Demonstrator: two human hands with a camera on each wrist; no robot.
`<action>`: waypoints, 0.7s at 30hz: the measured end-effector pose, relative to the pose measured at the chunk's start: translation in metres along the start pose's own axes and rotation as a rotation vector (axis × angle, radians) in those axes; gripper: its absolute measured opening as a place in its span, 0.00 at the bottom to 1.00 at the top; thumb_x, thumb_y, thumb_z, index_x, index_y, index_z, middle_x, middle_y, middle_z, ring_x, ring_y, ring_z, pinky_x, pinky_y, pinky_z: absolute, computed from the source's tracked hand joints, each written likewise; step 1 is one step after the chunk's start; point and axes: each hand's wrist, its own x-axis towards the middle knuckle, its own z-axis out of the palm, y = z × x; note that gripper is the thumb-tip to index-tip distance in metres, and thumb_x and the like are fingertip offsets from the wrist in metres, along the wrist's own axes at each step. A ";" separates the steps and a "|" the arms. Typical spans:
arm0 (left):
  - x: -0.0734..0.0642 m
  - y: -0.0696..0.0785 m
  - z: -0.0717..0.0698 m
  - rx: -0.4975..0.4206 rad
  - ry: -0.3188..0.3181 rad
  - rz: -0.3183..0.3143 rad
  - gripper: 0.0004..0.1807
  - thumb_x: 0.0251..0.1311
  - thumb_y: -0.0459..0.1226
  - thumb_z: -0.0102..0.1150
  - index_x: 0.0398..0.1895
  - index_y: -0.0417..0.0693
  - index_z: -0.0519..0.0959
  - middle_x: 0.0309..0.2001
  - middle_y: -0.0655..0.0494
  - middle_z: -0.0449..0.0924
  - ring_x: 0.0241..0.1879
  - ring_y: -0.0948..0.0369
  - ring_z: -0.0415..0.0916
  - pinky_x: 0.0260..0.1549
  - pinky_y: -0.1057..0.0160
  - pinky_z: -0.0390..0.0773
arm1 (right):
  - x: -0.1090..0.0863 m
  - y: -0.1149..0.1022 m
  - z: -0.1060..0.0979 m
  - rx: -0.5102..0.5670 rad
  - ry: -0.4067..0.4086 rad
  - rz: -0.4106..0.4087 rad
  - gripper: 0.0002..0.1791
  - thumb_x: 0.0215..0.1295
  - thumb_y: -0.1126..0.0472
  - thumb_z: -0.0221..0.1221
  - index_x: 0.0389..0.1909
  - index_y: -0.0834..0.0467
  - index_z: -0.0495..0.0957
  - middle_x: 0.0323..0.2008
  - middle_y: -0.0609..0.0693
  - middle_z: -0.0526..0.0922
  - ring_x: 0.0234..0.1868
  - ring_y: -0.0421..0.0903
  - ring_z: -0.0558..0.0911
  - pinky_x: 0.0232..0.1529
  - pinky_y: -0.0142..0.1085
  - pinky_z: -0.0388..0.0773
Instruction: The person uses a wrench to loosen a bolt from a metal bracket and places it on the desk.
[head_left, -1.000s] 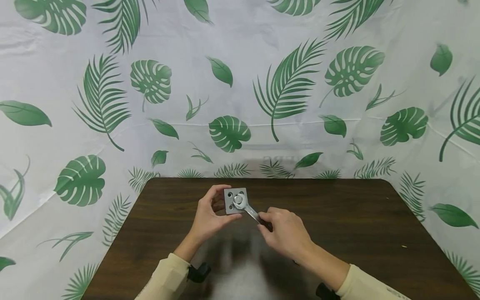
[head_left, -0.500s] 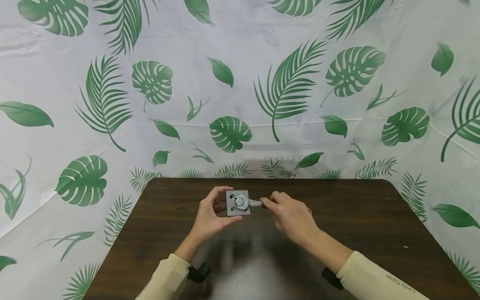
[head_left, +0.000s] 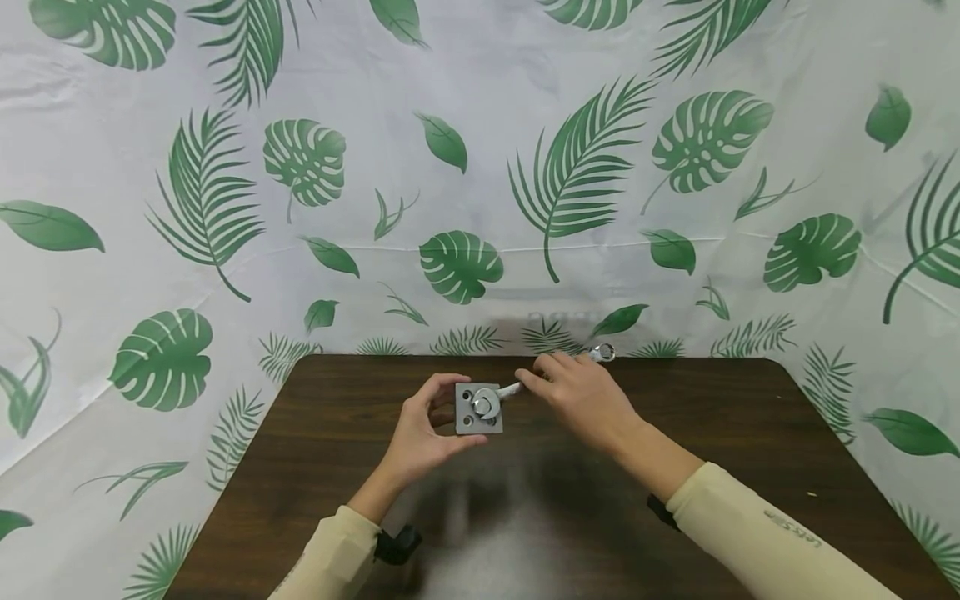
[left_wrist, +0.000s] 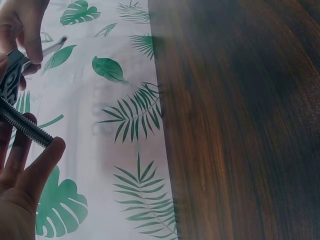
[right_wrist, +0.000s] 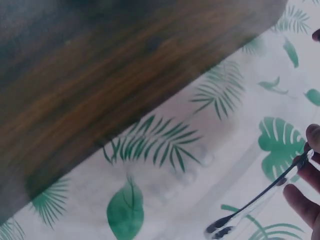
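Note:
My left hand (head_left: pixel 420 433) holds a square grey metal plate (head_left: pixel 477 427) up over the table, its thumb along the lower edge and fingers at the top. Several holes pierce the plate. A bolt head (head_left: pixel 482 407) stands at its middle, and the threaded shank (left_wrist: pixel 30 127) sticks out behind, close to a fingertip in the left wrist view. My right hand (head_left: pixel 581 400) grips a combination wrench (head_left: pixel 510 389) by its shaft. One wrench end sits around the bolt head; the ring end (head_left: pixel 602 352) pokes out beyond the hand, up and right.
Beneath both hands lies a dark wooden table (head_left: pixel 712 433). A white cloth with green leaf prints (head_left: pixel 525 283) hangs behind and around it. A small pale scrap (head_left: pixel 812 494) rests on the table at the right.
The wrench has swung counterclockwise about the bolt, from pointing down right to up right. My right hand has moved upward with it, while the left hand and plate have shifted slightly right and down.

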 end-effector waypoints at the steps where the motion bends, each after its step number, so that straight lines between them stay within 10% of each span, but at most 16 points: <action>1: 0.000 0.000 0.000 0.000 -0.004 0.000 0.39 0.37 0.24 0.79 0.58 0.41 0.72 0.48 0.49 0.81 0.46 0.51 0.79 0.41 0.51 0.82 | 0.002 0.002 -0.001 -0.007 0.000 -0.012 0.24 0.57 0.68 0.69 0.56 0.54 0.81 0.41 0.52 0.78 0.41 0.51 0.79 0.37 0.44 0.79; 16: 0.000 0.003 0.002 -0.005 -0.074 0.006 0.39 0.39 0.24 0.78 0.59 0.40 0.71 0.48 0.47 0.81 0.47 0.49 0.79 0.42 0.52 0.82 | 0.033 0.023 -0.008 -0.140 0.088 -0.230 0.16 0.60 0.67 0.64 0.49 0.50 0.84 0.45 0.51 0.80 0.49 0.52 0.79 0.47 0.46 0.77; 21: 0.000 0.004 0.001 -0.002 -0.044 0.004 0.39 0.37 0.23 0.78 0.58 0.40 0.72 0.47 0.48 0.81 0.46 0.53 0.80 0.41 0.52 0.82 | 0.033 0.020 -0.012 -0.174 0.107 -0.174 0.15 0.62 0.67 0.63 0.48 0.51 0.84 0.44 0.53 0.80 0.49 0.53 0.79 0.47 0.47 0.77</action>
